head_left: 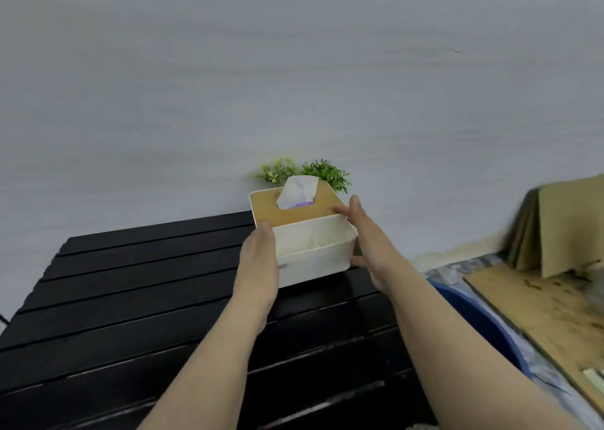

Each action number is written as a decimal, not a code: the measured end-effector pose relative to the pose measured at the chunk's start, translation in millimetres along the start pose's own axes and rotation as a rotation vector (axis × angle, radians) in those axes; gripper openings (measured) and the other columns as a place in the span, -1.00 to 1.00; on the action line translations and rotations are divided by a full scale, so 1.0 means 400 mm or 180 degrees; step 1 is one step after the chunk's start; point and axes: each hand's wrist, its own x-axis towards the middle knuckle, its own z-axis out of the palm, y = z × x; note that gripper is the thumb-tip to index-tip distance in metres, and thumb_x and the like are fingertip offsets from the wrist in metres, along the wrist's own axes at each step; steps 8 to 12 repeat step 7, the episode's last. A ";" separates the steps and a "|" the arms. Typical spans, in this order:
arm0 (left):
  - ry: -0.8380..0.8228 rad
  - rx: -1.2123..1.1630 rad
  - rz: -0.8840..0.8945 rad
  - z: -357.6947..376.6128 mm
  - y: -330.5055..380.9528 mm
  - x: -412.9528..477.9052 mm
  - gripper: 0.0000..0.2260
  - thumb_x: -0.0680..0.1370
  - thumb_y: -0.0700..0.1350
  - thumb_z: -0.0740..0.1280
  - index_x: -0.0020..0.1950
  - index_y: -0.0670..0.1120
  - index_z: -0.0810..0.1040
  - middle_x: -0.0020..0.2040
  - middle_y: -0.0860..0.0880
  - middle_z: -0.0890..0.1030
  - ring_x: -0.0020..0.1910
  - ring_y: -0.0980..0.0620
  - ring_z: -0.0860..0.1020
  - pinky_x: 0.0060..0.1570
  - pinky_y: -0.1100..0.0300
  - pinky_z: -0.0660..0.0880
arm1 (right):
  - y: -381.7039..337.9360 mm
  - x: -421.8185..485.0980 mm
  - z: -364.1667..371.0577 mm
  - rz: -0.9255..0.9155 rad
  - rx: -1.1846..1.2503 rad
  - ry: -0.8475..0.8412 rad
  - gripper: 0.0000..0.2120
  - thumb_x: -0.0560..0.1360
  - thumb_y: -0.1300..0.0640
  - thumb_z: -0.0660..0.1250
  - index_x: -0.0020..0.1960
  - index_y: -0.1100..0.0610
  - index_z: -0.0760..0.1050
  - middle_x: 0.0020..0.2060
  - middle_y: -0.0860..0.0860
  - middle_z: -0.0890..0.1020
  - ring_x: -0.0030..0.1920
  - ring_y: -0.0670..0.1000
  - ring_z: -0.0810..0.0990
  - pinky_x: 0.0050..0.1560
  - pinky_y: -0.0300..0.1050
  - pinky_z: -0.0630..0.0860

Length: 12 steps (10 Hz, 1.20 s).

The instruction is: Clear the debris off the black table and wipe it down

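A white tissue box [313,259] with a wooden lid, a tissue sticking up from its slot and two open compartments in front sits at the far right corner of the black slatted table [137,299]. My left hand [258,256] grips its left side. My right hand [362,233] grips its right side, thumb on the lid's edge. I cannot tell whether the box rests on the table or is slightly lifted.
A green artificial plant [322,169] stands behind the box against the grey wall. To the right of the table are a blue bin [483,325], folded cardboard [562,220] leaning on the wall and a brown board [539,305] on the floor.
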 end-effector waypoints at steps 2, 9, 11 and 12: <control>-0.0033 0.0130 -0.0057 0.065 -0.033 0.008 -0.56 0.50 0.25 -0.01 0.12 0.05 0.49 0.15 0.01 0.57 0.13 -0.01 0.52 0.26 -0.05 0.40 | 0.039 0.018 -0.054 0.0042 0.0161 0.0104 -0.56 0.43 -0.44 -0.05 -0.04 -0.31 0.52 0.08 -0.22 0.48 0.14 -0.09 0.44 0.33 0.14 0.34; 0.0056 0.0399 0.0048 0.019 -0.054 -0.071 -0.73 0.55 0.15 0.06 0.21 0.18 0.39 0.17 0.22 0.38 0.08 0.25 0.36 0.10 0.17 0.25 | 0.091 -0.085 -0.072 -0.0170 -0.0448 0.0557 -0.63 0.52 -0.06 0.22 0.32 -0.09 0.35 0.18 -0.10 0.44 0.14 -0.06 0.39 0.07 -0.10 0.32; 0.0056 0.0399 0.0048 0.019 -0.054 -0.071 -0.73 0.55 0.15 0.06 0.21 0.18 0.39 0.17 0.22 0.38 0.08 0.25 0.36 0.10 0.17 0.25 | 0.091 -0.085 -0.072 -0.0170 -0.0448 0.0557 -0.63 0.52 -0.06 0.22 0.32 -0.09 0.35 0.18 -0.10 0.44 0.14 -0.06 0.39 0.07 -0.10 0.32; 0.0056 0.0399 0.0048 0.019 -0.054 -0.071 -0.73 0.55 0.15 0.06 0.21 0.18 0.39 0.17 0.22 0.38 0.08 0.25 0.36 0.10 0.17 0.25 | 0.091 -0.085 -0.072 -0.0170 -0.0448 0.0557 -0.63 0.52 -0.06 0.22 0.32 -0.09 0.35 0.18 -0.10 0.44 0.14 -0.06 0.39 0.07 -0.10 0.32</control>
